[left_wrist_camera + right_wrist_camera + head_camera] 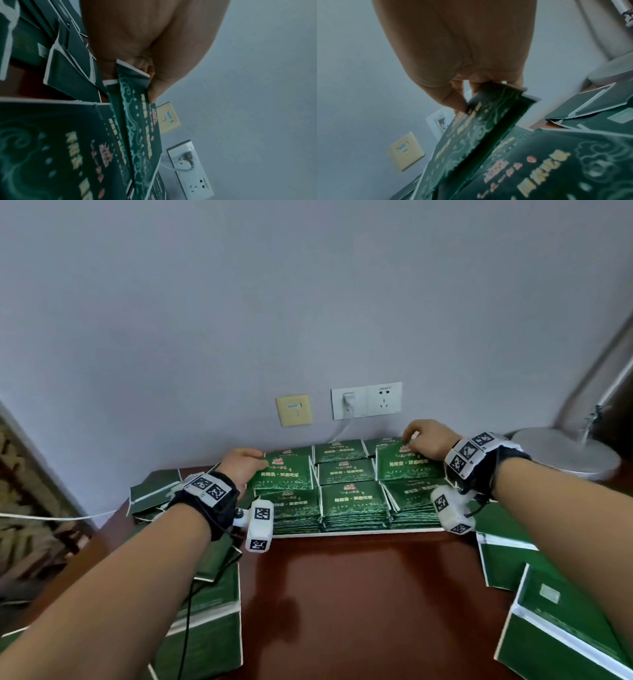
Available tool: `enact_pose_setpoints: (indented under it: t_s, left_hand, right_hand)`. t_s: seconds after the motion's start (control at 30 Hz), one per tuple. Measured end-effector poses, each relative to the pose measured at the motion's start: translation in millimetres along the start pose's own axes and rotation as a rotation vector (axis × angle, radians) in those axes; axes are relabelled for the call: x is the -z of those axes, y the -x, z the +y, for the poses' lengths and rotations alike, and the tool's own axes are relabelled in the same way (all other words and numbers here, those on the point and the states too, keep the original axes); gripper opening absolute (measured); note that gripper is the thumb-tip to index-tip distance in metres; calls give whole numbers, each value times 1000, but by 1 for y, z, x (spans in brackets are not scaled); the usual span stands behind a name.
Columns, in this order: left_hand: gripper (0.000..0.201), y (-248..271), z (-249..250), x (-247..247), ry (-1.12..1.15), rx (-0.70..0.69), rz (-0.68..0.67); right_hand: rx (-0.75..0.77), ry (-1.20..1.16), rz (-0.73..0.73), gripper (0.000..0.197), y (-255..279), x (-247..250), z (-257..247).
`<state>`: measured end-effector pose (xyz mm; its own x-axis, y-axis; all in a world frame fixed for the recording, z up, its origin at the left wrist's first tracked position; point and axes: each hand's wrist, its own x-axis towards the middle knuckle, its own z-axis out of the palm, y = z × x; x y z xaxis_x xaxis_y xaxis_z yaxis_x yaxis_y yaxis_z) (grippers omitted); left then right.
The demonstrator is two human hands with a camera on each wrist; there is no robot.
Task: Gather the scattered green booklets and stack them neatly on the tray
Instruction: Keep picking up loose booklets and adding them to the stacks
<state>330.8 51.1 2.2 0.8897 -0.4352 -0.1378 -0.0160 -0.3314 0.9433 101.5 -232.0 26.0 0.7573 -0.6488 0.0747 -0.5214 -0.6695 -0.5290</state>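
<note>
Green booklets with gold lettering lie in several stacks point(349, 501) on a white tray point(359, 531) at the back of the table. My left hand point(245, 462) pinches the far left corner of one booklet point(282, 475) over the left stack; the left wrist view shows that booklet point(137, 121) tilted up under my thumb. My right hand point(424, 440) pinches the far edge of another booklet point(407, 465) over the right stack, and that booklet point(479, 128) appears lifted at an angle in the right wrist view.
Loose green booklets lie scattered at the left point(205, 628) and at the right point(548, 611) on the dark red table point(359, 594). A wall with sockets point(366, 400) and a cable stands right behind the tray. A grey lamp base point(565, 451) sits at the back right.
</note>
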Motion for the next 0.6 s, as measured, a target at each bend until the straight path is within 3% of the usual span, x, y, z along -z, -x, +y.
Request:
enact_pose_setpoints:
  t_s: [0.23,0.37,0.5,0.6]
  left_hand:
    - [17,-40,-11,-4,-107,-51,68]
    - [33,-34,-8,-15,-268,-146,17]
    - [16,-17,-3,-28,-507,-235,-56]
    - [21,-6,-6,-39,-741,-258,-158]
  right_hand:
    - [16,35,-4,24,-34,-17,9]
    - [38,203,1,32,-29,-25,16]
    - [138,311,-115,33,-18,-31,10]
    - [170,356,-194,35,-10,-36,7]
